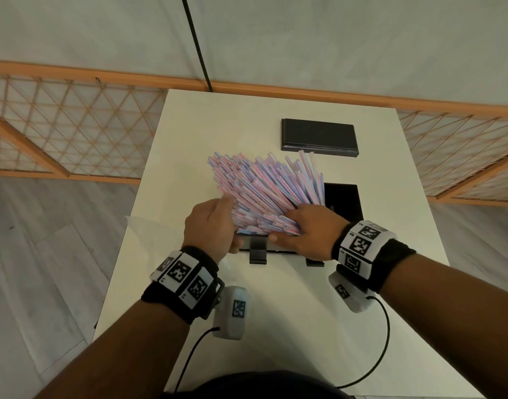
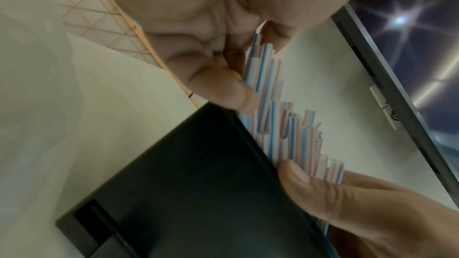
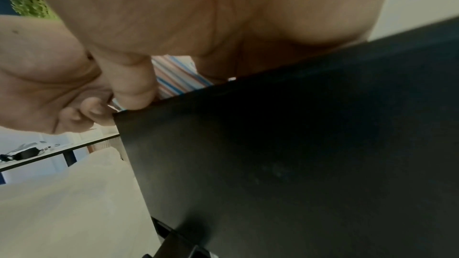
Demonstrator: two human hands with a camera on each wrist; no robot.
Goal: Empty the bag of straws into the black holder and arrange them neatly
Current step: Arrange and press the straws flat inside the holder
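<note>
A thick bundle of pink, blue and white striped straws (image 1: 264, 185) stands fanned out and leaning left in the open black holder (image 1: 345, 203) at the middle of the white table (image 1: 189, 133). My left hand (image 1: 227, 208) grips the bundle's left side; in the left wrist view the thumb (image 2: 223, 89) presses on the straws (image 2: 273, 125). My right hand (image 1: 290, 226) clasps the lower right of the bundle at the holder's near rim. In the right wrist view the thumb (image 3: 131, 85) lies over the straws (image 3: 174, 77) above the holder's wall (image 3: 298, 164).
The flat black lid (image 1: 319, 136) lies behind the holder near the table's far edge. A crumpled clear plastic bag (image 1: 140, 226) lies at the table's left edge. An orange lattice railing (image 1: 74, 125) runs behind the table, which is narrow with floor on both sides.
</note>
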